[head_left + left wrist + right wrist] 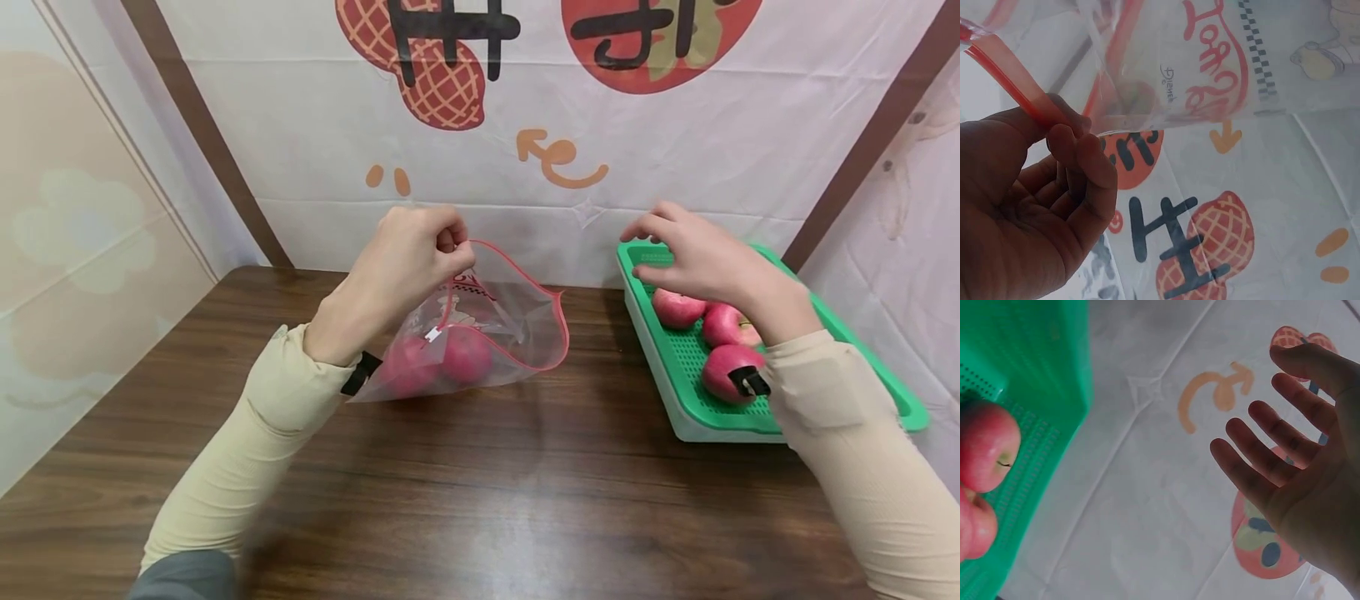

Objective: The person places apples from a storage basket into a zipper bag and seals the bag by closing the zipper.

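Observation:
My left hand (408, 258) pinches the red-edged rim of a clear zip bag (525, 321) between thumb and fingers. The bag's mouth gapes toward the right, and a white slider (432, 334) sits on the red zip strip. Inside the bag, two red apples (467, 354) lie low, near the table. In the left wrist view the pinched red strip (1019, 87) passes between thumb and fingertips. My right hand (701, 254) is held over the left rim of a green basket (678, 408), fingers spread and holding nothing. Several red apples (723, 325) rest in that basket.
The dark wooden table (465, 500) runs under the bag and basket. Behind it hangs a white printed cloth (300, 125), close to the table's far edge. Another cloth panel (75, 208) borders the left side. The basket has a white outer tray (652, 367) beneath its green rim.

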Motion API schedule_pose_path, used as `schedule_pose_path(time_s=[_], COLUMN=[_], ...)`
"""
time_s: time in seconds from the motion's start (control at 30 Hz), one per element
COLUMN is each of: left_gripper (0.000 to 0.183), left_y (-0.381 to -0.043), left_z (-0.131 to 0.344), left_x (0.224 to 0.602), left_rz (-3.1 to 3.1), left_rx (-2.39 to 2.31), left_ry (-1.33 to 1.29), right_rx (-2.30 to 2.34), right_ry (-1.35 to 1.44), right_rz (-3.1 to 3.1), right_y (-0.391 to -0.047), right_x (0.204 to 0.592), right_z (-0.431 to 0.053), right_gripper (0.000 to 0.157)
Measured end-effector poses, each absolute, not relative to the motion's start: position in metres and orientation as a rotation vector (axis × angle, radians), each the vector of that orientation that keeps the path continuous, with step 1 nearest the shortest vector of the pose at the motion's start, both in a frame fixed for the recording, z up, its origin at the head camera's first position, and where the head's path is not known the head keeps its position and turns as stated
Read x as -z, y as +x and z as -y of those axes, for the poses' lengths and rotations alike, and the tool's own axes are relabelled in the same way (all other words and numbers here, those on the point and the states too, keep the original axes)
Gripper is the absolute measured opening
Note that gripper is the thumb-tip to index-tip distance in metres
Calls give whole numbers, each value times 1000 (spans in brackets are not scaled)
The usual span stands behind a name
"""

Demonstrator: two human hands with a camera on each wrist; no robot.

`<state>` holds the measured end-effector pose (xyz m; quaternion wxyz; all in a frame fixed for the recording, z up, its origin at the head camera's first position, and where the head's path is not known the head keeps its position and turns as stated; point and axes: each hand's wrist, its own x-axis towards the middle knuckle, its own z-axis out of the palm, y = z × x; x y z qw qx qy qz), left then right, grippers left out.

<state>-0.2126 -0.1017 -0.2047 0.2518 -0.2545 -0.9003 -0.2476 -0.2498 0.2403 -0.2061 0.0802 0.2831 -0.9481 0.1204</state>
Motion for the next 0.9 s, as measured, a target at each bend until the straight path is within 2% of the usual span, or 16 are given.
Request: schedule_pose_path(time_s=[0.9], left_gripper=[14], left_y=[-214], left_z=[105], left_x=[206], left_rz=[2456], left_rx=[684], left_ry=[-662], right_rx=[-417], right_ry=[692], right_rz=[3075], right_y=[-297], right_x=[245], right_z=[-298], right_gripper=[50])
